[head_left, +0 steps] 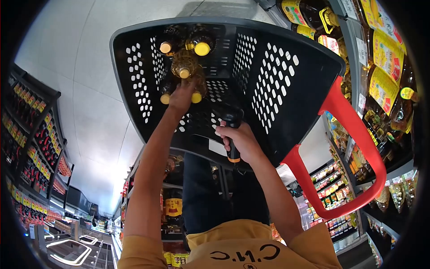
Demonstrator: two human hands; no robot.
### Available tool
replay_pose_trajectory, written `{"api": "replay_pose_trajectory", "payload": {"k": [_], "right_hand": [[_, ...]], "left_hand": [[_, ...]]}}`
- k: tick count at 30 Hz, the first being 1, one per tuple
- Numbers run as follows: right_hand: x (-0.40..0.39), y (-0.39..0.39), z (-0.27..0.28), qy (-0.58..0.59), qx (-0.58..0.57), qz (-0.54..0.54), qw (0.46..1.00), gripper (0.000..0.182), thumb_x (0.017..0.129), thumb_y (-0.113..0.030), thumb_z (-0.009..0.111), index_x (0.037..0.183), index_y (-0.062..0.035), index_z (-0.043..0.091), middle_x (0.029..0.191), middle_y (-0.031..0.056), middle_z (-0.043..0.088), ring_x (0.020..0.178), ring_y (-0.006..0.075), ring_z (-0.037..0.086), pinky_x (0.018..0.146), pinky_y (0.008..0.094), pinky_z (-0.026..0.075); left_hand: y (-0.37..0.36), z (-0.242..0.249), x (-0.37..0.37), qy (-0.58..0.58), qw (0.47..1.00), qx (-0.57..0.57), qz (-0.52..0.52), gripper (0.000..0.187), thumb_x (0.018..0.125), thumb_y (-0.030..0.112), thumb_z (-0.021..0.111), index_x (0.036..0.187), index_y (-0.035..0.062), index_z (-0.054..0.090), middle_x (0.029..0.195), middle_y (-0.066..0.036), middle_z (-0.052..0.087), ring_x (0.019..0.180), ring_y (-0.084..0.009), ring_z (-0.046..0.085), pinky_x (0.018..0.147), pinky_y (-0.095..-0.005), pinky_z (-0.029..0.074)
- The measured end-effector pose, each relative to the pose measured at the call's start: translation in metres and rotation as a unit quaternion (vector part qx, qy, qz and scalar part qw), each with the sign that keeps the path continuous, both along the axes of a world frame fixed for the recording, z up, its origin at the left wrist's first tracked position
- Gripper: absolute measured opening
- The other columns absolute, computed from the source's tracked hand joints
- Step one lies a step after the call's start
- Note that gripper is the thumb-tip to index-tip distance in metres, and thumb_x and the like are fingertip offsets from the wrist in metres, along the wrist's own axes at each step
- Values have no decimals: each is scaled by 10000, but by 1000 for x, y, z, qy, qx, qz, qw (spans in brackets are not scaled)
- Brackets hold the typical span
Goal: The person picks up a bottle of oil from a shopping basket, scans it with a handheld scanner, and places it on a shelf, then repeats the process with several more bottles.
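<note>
Head camera: on the wearer's head, facing forward and down
Basket (309, 89): seen from above, into its open mouth
Shirt (215, 247): close, at the lower edge

Supermarket: stocked shelves (355, 30) (price tags (362, 51) on edges), shopping basket (313, 67).

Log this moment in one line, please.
Left hand: at bottles inside black basket, grip unclear | Right hand: holding black scanner | Red handle: untouched by hands

Yel. shirt (215, 260): ltrs (265, 252) approx. "C.N.C"; shelf lbls (386, 56) illeg.
</note>
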State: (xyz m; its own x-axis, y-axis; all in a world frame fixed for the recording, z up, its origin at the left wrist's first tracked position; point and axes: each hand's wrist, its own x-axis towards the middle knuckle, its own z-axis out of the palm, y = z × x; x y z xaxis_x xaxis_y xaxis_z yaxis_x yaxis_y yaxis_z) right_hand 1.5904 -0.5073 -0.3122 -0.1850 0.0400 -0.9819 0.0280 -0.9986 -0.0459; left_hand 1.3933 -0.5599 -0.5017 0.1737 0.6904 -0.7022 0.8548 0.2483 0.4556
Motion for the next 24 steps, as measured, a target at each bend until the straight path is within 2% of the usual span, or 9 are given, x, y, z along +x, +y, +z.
{"api": "replay_pose_trajectory", "payload": {"k": [4,7,10,13,16,18,21,24], "right_hand": [[4,3,-1,0,11,15,1000,163,864,-72,679,949,-79,540,745,19,550,561,80,512,458,248,393],[7,5,0,7,16,10,1000,163,867,-70,676,959,-71,542,751,18,555,570,81,516,465,248,394],[8,8,4,4,18,8,1000,162,868,-69,674,963,-66,542,760,20,560,576,81,519,467,250,395],[13,7,4,4,18,10,1000,163,869,-69,674,963,-63,541,762,22,564,578,82,520,467,250,395],[14,6,3,-1,25,-2,1000,158,866,-75,678,932,-62,535,724,12,548,543,80,508,454,247,389],[11,7,3,-12,33,-21,999,163,860,-90,682,869,-60,522,656,-8,515,475,75,485,429,244,378],[14,4,1,-6,30,-23,999,159,860,-85,683,882,-54,529,655,-7,516,487,71,493,429,244,380],[17,4,1,7,17,-15,1000,166,868,-55,679,973,-55,551,725,13,551,566,76,517,466,244,396]], "left_hand": [[-5,-2,-2,-19,999,8,32,760,825,-17,633,1474,252,344,1369,-232,429,1127,-449,565,956,-494,510],[-6,2,4,-45,997,-37,55,787,799,-21,663,1466,284,377,1422,-257,377,1190,-467,530,990,-485,493],[-6,4,10,-105,984,-45,138,783,783,-14,688,1447,304,421,1476,-289,307,1277,-481,461,1035,-478,465],[-9,-1,15,-135,977,-22,161,720,785,5,699,1419,262,474,1503,-320,256,1335,-488,393,1064,-468,441],[-12,-3,21,-151,971,34,182,656,792,27,710,1385,229,516,1501,-318,261,1336,-486,388,1075,-458,431],[-12,1,27,-151,966,71,196,617,796,41,715,1363,206,537,1465,-303,337,1330,-484,392,1074,-460,427],[-11,-1,34,-151,962,84,210,576,797,56,725,1334,179,559,1385,-276,455,1325,-473,397,1064,-463,429],[-11,-9,44,-165,951,89,244,632,754,84,779,1340,149,550,1355,-229,511,1320,-451,403,1069,-463,413]]}}
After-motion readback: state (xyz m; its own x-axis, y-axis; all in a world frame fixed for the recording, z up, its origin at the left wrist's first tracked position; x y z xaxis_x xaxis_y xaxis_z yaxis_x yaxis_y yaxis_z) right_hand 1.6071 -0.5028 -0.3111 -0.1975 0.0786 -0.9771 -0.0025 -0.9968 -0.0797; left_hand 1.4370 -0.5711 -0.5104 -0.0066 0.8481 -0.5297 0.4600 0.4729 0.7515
